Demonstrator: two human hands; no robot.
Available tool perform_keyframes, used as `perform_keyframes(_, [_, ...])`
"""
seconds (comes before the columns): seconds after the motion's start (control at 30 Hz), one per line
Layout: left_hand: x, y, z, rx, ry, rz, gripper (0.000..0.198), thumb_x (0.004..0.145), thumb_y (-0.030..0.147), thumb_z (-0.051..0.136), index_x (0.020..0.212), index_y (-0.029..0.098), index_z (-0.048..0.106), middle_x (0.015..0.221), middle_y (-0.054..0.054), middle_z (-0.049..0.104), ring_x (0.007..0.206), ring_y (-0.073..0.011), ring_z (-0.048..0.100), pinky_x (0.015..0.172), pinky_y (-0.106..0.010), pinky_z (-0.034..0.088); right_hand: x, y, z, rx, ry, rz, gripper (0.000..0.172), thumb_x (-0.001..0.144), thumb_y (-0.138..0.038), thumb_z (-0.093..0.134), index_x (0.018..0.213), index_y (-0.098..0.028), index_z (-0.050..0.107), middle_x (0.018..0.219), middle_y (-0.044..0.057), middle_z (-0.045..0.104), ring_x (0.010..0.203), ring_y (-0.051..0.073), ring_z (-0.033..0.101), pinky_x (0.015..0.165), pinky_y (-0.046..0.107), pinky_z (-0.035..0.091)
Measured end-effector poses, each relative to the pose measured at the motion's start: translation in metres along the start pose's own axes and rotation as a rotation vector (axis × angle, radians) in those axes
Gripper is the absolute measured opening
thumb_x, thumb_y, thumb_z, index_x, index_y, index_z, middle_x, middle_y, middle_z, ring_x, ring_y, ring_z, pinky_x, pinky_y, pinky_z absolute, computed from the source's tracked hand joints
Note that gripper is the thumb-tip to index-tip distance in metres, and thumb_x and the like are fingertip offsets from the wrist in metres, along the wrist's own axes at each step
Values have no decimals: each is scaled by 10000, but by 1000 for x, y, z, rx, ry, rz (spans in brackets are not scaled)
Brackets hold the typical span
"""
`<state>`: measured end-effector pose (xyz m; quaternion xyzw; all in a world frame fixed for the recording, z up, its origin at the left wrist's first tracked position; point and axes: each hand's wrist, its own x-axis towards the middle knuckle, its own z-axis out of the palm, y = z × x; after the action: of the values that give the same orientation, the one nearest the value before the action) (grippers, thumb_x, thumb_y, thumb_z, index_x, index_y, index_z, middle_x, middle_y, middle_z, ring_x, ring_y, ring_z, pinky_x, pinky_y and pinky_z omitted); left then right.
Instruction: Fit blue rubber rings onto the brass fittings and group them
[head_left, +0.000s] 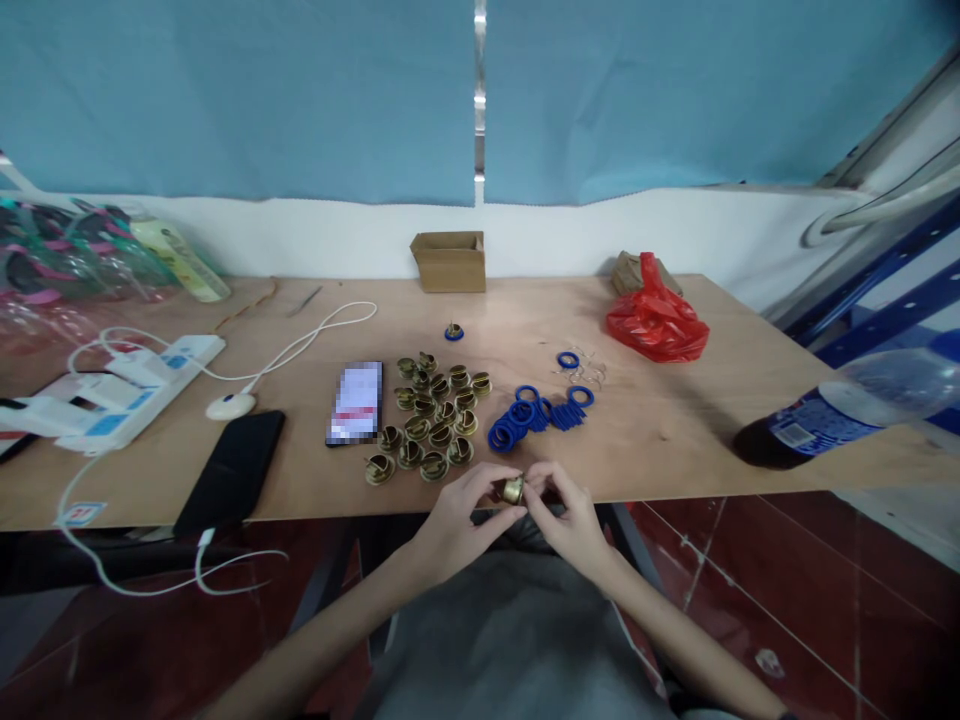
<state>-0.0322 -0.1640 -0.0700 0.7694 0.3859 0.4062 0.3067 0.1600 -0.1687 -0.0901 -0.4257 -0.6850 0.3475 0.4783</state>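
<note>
**Left hand (457,515) and right hand (570,515) pinched on one brass fitting (514,489)**

Both hands are closed by their fingertips on the same small brass fitting, which is held in the air just off the near edge of the tabletop (675,430), over the lap. The piece is gripped from either side, probably so that its top is left free and can be seen from above. Whether a ring is already seated on it cannot be told, since the fingers cover most of it.

Stock is laid out within easy reach, directly ahead of the hands. A cluster of loose brass fittings (431,415) is set to the left and a heap of blue rings (529,412) just beside it to the right, so each kind is kept apart. One fitting with a blue ring (454,332) is stood alone farther back.

Of the containers, a small cardboard box (448,262) is placed against the wall with its top open. Its contents are hidden at this angle. A red plastic bag (656,318) is bunched shut at the back right, and nothing inside it can be made out. A plastic bottle (847,410) is laid on its side at the right edge, and it appears to be only partly filled with a dark drink.
</note>
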Motion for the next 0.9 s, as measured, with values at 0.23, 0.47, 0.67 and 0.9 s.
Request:
perform_keyframes(0.23, [1,-2,-1,-20,4,-15,321,880,156,728,1177,224,628,1091,-43,734,976,-181,724,866,-295,609,2,-10,-6,199,-192,101,225,1044,-335,515,867,-209,575,669,-34,569,600,119,551,614,240,445])
perform_keyframes(0.47, [0,-2,-3,35,-43,65,346,910,132,697,1228,241,615,1142,-61,710,1065,-200,701,956,-342,591,11,-14,-15,133,-335,85,343,1058,-396,489,784,-201,557,769,-7,587,748,142,564,734,261,442])
perform_keyframes(0.67, [-5,-4,1,57,-55,53,382,918,142,691,1268,258,589,1190,-57,700,1113,-206,685,999,-363,576,10,-9,-13,76,-324,16,408,1070,-435,439,740,-203,504,739,-11,531,709,145,495,685,261,393])
perform_keyframes(0.9, [-7,0,6,36,3,73,377,920,163,685,1272,250,580,1182,-58,712,1103,-204,695,995,-359,577,8,-7,-7,77,-272,-11,426,1078,-453,405,744,-205,499,735,-4,535,702,151,495,675,268,397])
